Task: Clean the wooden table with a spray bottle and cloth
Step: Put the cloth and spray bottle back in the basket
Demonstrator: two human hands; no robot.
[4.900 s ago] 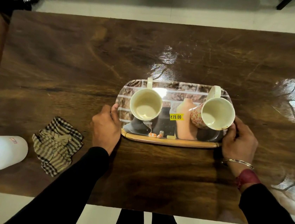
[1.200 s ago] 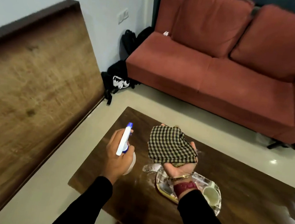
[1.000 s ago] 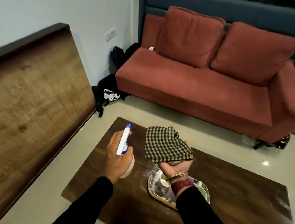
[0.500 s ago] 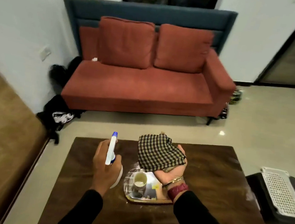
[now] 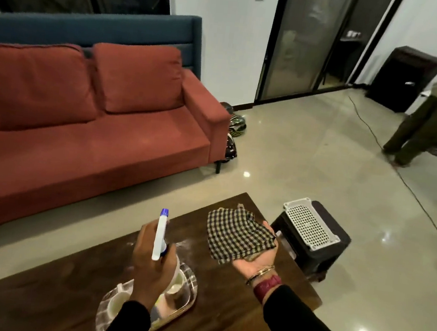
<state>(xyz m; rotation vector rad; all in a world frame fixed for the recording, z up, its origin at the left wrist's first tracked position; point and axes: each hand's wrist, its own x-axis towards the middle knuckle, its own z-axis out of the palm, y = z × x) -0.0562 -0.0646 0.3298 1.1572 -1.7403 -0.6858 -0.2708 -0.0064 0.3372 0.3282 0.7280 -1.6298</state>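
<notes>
Landmark: the wooden tabletop, dark and glossy, is taken as reference for every place below.
Left hand: it is held above the tabletop's middle, fingers wrapped tight around the neck of the spray bottle.
Spray bottle: it is gripped upright in the left hand, the white head with its blue nozzle tip pointed away toward the tabletop's far edge; the white body is mostly hidden behind the hand.
Right hand: it is raised over the tabletop's far right corner, palm up and fingers spread flat, nothing being pinched.
Checked cloth: it is draped loosely over the right hand's palm and fingers, clear of the tabletop.
Tray: it rests on the tabletop directly under the left hand, partly covered by that wrist.
Cups: two pale cups stand on the tray.
Stool: it stands on the floor just beside the tabletop's right end, a white perforated basket on top.
</notes>
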